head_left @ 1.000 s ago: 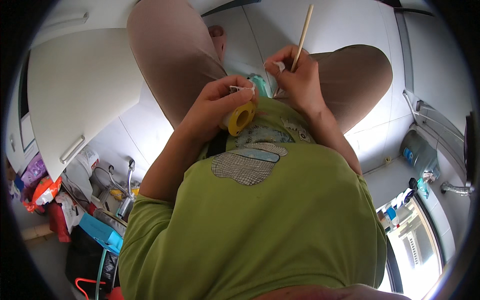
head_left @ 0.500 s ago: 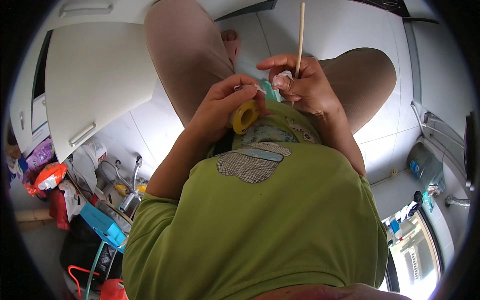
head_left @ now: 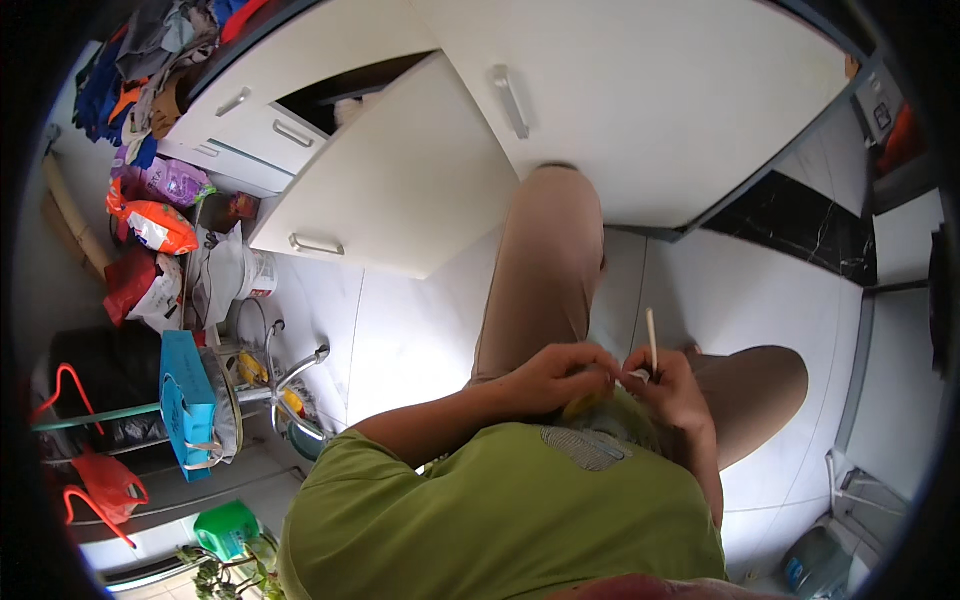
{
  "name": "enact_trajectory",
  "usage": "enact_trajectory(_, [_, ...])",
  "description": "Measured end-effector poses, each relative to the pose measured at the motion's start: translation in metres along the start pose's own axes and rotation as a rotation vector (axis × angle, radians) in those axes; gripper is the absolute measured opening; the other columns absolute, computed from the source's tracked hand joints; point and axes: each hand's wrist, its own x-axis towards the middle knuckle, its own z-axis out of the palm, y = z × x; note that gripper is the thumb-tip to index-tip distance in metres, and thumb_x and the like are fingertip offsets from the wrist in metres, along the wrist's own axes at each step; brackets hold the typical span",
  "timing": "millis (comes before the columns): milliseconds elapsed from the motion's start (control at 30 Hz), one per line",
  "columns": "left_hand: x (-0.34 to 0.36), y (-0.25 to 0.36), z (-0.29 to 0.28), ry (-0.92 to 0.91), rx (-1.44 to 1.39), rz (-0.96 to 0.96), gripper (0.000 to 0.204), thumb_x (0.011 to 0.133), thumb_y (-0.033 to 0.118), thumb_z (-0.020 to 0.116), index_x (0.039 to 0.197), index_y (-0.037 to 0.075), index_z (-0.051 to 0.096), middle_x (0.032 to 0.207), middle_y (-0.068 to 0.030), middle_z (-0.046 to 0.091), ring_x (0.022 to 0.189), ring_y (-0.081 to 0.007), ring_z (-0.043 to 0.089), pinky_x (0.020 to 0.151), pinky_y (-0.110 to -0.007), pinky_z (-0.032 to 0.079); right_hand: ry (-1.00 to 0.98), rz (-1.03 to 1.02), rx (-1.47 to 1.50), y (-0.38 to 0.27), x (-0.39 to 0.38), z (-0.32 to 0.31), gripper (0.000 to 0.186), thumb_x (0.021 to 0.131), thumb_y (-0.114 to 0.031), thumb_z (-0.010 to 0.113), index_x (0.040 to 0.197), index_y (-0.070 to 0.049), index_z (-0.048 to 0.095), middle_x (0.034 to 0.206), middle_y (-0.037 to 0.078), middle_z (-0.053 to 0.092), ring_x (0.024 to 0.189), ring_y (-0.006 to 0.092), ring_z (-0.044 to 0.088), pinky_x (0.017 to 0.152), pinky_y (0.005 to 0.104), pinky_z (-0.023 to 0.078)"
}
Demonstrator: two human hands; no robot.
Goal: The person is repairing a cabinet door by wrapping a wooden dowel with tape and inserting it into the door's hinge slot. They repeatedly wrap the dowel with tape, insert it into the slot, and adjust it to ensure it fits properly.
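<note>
Close together above my lap, both hands have their fingertips nearly meeting. My left hand (head_left: 562,378) is closed, its fingers curled over a yellow ring-shaped roll (head_left: 580,406) that is mostly hidden under the palm. In my right hand (head_left: 672,394), a thin pale wooden stick (head_left: 652,332) is gripped and points upward; its lower end is covered by the hand. A small white piece of thin material (head_left: 638,376) shows at the right thumb, between the two hands.
White cabinets stand ahead, one door (head_left: 400,165) swung open. To the left are a metal-legged stand (head_left: 295,375), an orange-and-white bag (head_left: 160,227), a blue box (head_left: 187,400) and a red bag (head_left: 110,485). A large clear bottle (head_left: 815,562) is at the lower right.
The view has swung toward the left, bringing more cabinets and bags into sight. My hands have drawn closer together, and the roll is now more covered. The stick stays in my right hand.
</note>
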Motion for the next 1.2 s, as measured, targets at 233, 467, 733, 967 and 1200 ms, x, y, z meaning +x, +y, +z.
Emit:
enact_trajectory(233, [-0.019,0.005,-0.016,-0.100,0.155,0.079,0.058,0.078,0.024,0.073,0.126,0.007,0.047,0.119,-0.0103,0.047,0.108,-0.0198,0.050,0.095,-0.031,0.037,0.111,-0.021,-0.054,0.006,0.023,-0.001,0.007,0.080,-0.006,0.063,0.079,-0.004,0.057,0.069,-0.004,0.052,0.066,0.0042,0.045,0.058,0.0210,0.037])
enact_trajectory(467, [-0.023,0.006,-0.017,0.274,-0.360,0.229,0.082,0.066,0.029,0.082,0.129,0.004,0.036,0.122,-0.0123,0.049,0.114,-0.0366,0.052,0.088,-0.049,0.052,0.136,-0.078,-0.068,0.003,0.045,0.000,0.006,0.084,-0.010,0.061,0.084,-0.005,0.058,0.069,-0.005,0.051,0.060,0.0025,0.041,0.052,0.0197,0.033])
enact_trajectory(733, [-0.017,0.003,-0.016,0.147,-0.174,0.276,0.075,0.062,0.019,0.084,0.121,0.006,0.040,0.120,-0.0129,0.044,0.113,-0.0301,0.053,0.078,-0.036,0.059,0.277,-0.130,0.038,0.012,0.043,0.001,0.005,0.087,-0.010,0.059,0.086,-0.005,0.057,0.067,-0.006,0.049,0.051,-0.0002,0.035,0.045,0.0167,0.025])
enact_trajectory(967, [-0.021,0.009,-0.005,0.125,0.077,0.244,0.095,0.054,0.022,0.087,0.132,0.007,0.034,0.119,-0.0109,0.046,0.110,-0.0245,0.051,0.091,-0.036,0.050,0.362,-0.238,0.097,0.001,0.045,-0.005,0.010,0.085,-0.011,0.063,0.088,-0.002,0.060,0.069,-0.003,0.055,0.060,0.0036,0.043,0.054,0.0196,0.035])
enact_trajectory(1200, [-0.021,0.022,0.000,0.197,0.026,0.319,0.097,0.055,0.023,0.086,0.132,0.002,0.032,0.119,-0.0132,0.050,0.109,-0.0298,0.056,0.086,-0.036,0.052,0.349,-0.338,-0.101,-0.004,0.043,0.002,0.008,0.087,-0.011,0.062,0.086,-0.004,0.058,0.067,-0.006,0.048,0.055,0.0007,0.037,0.048,0.0174,0.029])
